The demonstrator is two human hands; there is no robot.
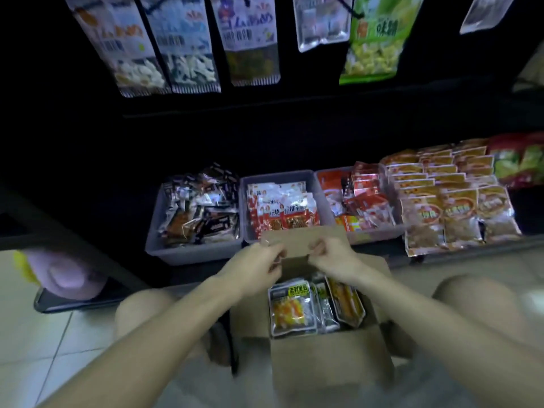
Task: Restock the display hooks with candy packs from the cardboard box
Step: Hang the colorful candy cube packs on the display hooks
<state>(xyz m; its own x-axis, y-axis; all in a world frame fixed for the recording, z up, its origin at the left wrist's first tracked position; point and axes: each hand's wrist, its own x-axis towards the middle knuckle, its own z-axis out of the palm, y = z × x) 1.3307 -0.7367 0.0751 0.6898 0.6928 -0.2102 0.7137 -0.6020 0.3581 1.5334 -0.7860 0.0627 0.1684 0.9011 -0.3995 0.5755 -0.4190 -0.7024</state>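
Hands: two in view, both at the far flap (pixel 300 241) of the cardboard box (pixel 329 366). Left hand (pixel 259 267) pinches the flap's left portion between thumb and curled fingers. Right hand (pixel 332 259) grips the flap's right portion with curled fingers. The flap stands upright between the box opening and the shelf bins.

Cardboard box: one, on the floor between the person's knees, top open. Contents: candy packs (pixel 315 304) standing on edge, tightly packed. At least three can be told apart: one clear-fronted pack with yellow and orange pieces (pixel 291 312) at the left, one silver-edged pack in the middle, one pack with orange contents (pixel 346 301) at the right. The full count cannot be determined.

Shelf bins: three grey plastic bins side by side on the low shelf beyond the box.
- Left bin (pixel 191 251): loose dark and silver packets, heaped.
- Middle bin (pixel 244 201): red and white packets in upright rows.
- Right bin (pixel 379 232): red packets, with orange ones at the front.

Beside the right bin: orange-labelled packs (pixel 453 207) in three overlapping columns, not in a bin. Red and green bags (pixel 518 160) lie at the far right.

Display hooks above: six hanging packs visible. From the left, three tall white-topped packs (pixel 188 42), one clear pack (pixel 321 25), one green pack (pixel 374 39), one clear pack (pixel 485 13) partly cut off.

Floor: pale tiles (pixel 38 348). A pink object (pixel 70 278) rests on a dark tray at the left.
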